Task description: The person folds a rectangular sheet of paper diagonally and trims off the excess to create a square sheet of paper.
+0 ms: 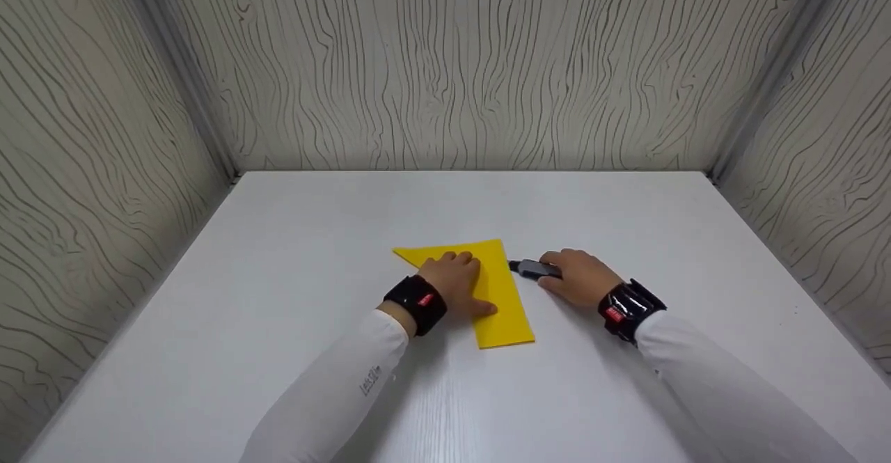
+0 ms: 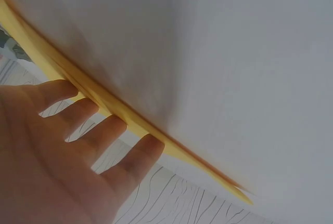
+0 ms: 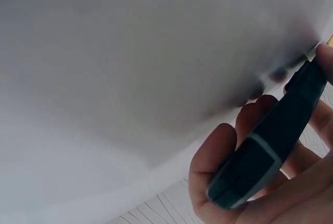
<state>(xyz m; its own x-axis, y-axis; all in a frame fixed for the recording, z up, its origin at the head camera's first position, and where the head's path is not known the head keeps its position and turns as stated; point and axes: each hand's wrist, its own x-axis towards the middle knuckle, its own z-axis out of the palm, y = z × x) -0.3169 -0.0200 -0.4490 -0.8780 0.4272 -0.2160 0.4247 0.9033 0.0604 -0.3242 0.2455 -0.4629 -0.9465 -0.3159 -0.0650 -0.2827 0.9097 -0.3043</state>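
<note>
A yellow sheet (image 1: 508, 310) lies on the white table, with a pointed corner at its upper left and a straight strip running toward the near side. My left hand (image 1: 452, 285) rests on it, fingers spread and thumb on the strip. In the left wrist view, those fingertips (image 2: 153, 143) touch the thin yellow edge (image 2: 109, 102). Just right of the sheet, my right hand (image 1: 581, 276) grips a grey and black utility knife (image 1: 536, 269) with its front end close to the sheet's right edge. The right wrist view shows the dark handle (image 3: 270, 141) across the curled fingers.
The white table (image 1: 313, 226) extends around the sheet on every side. Panels with a wood-grain pattern (image 1: 445, 66) stand behind it and at both sides. Each wrist wears a black band (image 1: 418, 303) below a white sleeve.
</note>
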